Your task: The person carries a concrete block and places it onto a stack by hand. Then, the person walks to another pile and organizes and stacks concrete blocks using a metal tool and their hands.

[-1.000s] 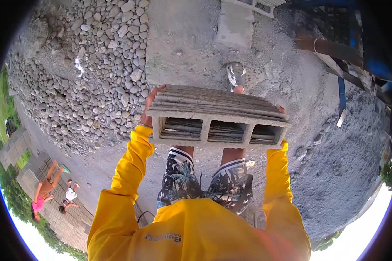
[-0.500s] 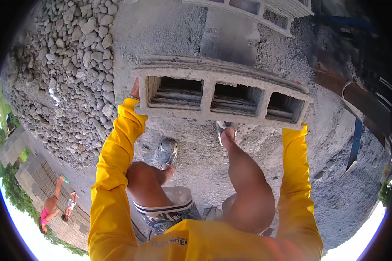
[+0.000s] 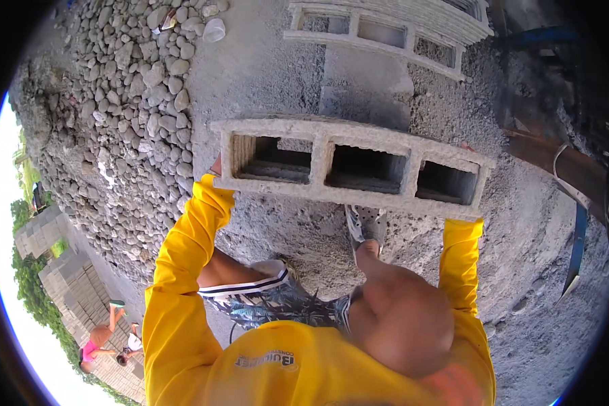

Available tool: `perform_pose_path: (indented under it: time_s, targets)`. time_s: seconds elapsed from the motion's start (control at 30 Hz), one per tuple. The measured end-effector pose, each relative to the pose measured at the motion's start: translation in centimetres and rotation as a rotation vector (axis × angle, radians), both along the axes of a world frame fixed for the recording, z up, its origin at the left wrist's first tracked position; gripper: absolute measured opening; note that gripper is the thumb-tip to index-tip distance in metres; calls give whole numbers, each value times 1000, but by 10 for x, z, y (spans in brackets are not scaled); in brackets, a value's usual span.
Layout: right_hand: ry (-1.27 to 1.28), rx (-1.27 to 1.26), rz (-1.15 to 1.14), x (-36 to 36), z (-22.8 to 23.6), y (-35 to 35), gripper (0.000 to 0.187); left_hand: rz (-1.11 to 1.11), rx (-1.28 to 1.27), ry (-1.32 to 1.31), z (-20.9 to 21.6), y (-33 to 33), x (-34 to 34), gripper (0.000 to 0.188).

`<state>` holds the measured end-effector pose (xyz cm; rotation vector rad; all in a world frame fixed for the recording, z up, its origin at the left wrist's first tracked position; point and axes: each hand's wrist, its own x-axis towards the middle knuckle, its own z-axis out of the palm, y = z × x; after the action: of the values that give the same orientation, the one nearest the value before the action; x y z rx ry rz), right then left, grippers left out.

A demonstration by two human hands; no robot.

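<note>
A grey concrete hollow block with three openings is held up in front of me, spanning between both my arms. At its left end my left hand grips it; only a small part of that hand shows beyond the yellow sleeve. My right hand is on the right end, mostly hidden behind the block, with just a bit of fingers showing over its far edge. My shoe stands on the gritty ground below the block.
More hollow blocks lie ahead at the top. Loose stones are heaped on the left. On the right are a rusty metal beam and a blue bar. Two people are far left by stacked blocks.
The block has tipped so its openings face me more and appears slightly lower in view. My left leg has shifted, its shoe now out of sight. The view has turned a little.
</note>
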<state>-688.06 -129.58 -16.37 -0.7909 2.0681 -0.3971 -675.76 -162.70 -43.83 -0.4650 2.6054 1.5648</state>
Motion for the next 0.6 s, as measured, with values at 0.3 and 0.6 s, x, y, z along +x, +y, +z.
perform_pose_path:
  time_s: [0.3,0.6]
  targets:
    - [447,-716,-907,-79,-95,139,47,304,-271,377,190,47,-20,34]
    - [705,-374,116,-57,-107,78,44,-602,-786,81,173,102,-50,46]
